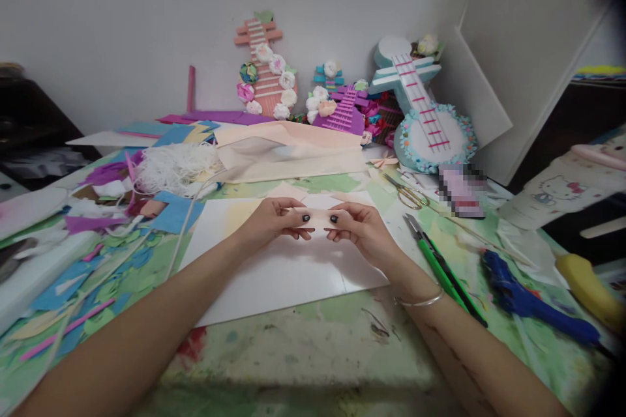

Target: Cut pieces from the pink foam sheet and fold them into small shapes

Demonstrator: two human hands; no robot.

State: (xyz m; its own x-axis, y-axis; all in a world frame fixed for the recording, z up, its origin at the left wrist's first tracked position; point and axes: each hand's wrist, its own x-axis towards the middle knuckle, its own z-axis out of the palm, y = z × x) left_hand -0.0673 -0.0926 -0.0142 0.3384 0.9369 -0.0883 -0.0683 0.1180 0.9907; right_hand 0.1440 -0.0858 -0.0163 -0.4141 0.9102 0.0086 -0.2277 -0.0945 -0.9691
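A: At the centre of the counter [313,345], what are the two hands doing?

B: The left hand [271,221] and the right hand [366,229] are each pinching one end of a pale peach strip [319,217], with the dark-painted thumbnails facing each other. Both hands are gripping it; neither is lying free.

A: Where is the strip sitting?

B: It is stretching level between the hands, over a white sheet [283,273] that is lying flat on the counter. Whether it is touching the sheet cannot be told.

A: What is lying around the hands?

B: A green cutter [440,267] is lying just beside the right wrist, which is wearing a bangle [420,301]. Scissors [408,194] are resting beyond the cutter, and a blue glue gun [528,300] is lying further right. A tangle of white thread [171,166] is sitting on the left, well apart from the hands. Foam guitars [425,124] are leaning against the wall [122,26] behind.
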